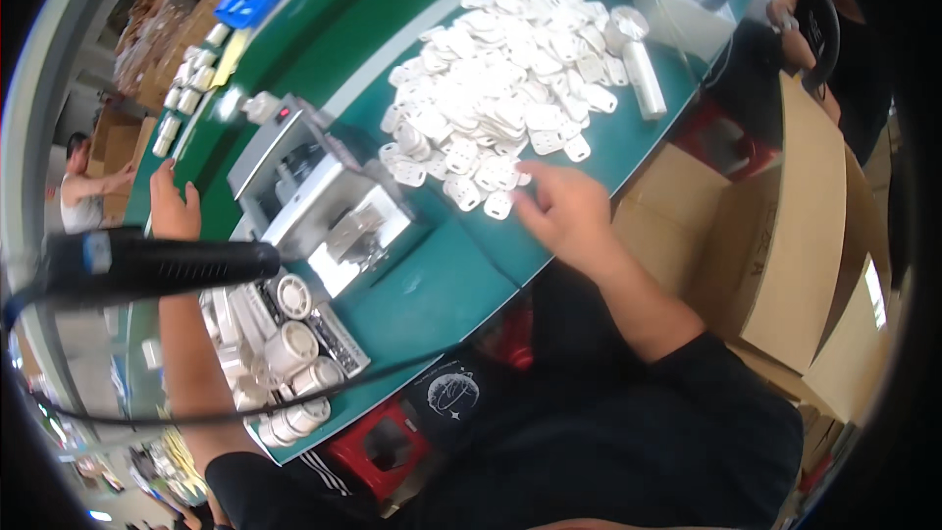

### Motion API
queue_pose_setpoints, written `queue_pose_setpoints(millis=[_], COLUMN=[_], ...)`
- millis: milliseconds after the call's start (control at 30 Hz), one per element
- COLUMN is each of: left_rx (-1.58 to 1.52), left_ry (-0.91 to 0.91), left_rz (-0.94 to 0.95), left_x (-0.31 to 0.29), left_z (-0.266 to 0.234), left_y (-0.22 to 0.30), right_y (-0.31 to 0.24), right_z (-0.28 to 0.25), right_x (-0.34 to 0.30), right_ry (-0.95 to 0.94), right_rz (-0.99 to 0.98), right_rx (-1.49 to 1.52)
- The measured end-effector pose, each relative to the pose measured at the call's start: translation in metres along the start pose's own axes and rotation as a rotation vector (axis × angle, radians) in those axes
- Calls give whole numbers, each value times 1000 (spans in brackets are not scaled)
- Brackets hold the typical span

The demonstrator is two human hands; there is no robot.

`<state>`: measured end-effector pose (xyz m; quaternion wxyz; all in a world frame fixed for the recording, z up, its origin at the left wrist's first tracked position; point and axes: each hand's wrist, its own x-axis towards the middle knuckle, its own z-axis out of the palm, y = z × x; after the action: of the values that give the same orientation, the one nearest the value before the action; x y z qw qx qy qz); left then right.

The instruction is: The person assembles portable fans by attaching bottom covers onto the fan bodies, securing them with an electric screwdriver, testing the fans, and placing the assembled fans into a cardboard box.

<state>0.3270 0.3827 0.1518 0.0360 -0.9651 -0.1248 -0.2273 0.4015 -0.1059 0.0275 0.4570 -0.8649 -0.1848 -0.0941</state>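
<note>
Since it carries the whole lot, green surface (442,285) is listed first: long, with one edge along the person's front.

Open carton (800,226): brown cardboard, to the person's right, beside the surface.

Heap of white plates (500,69): on the surface, ahead of the person; loosely piled, thinning to scattered pieces at the near edge.

Boxy machine (324,206): metal and white housing, left of the heap.

Right hand (564,206): at the heap's near edge, thumb and fingers curved, partly parted; whether a piece is pinched cannot be told.

Left hand (175,211): beyond the machine's left side, fingers apart, nothing seen in it.

Single plate (498,204): flat, rounded, with small openings; near the right fingertips. Judged light, stiff, plastic-like; smooth faces probably slide on one another. Best hold: opposite rims, between thumb and forefinger; thin edges may chip if forced.
</note>
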Motion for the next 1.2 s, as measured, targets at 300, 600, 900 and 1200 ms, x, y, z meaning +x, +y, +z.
queue_pose_setpoints(millis=[300,600,900,1200], left_rx=[251,207,-324,-1326], left_ry=[-400,-494,227,979], left_rz=[234,72,107,-384], left_x=[99,123,59,-125], left_z=[155,104,-25,-165], left_y=[-55,-11,-66,57], right_y=[-2,4,-6,-7], right_z=[-3,-1,1,-18], right_x=[5,3,-6,-4], right_ry=[-236,-160,-46,-76], right_rz=[-263,-240,-262,350], right_rx=[-339,-281,-219,1172])
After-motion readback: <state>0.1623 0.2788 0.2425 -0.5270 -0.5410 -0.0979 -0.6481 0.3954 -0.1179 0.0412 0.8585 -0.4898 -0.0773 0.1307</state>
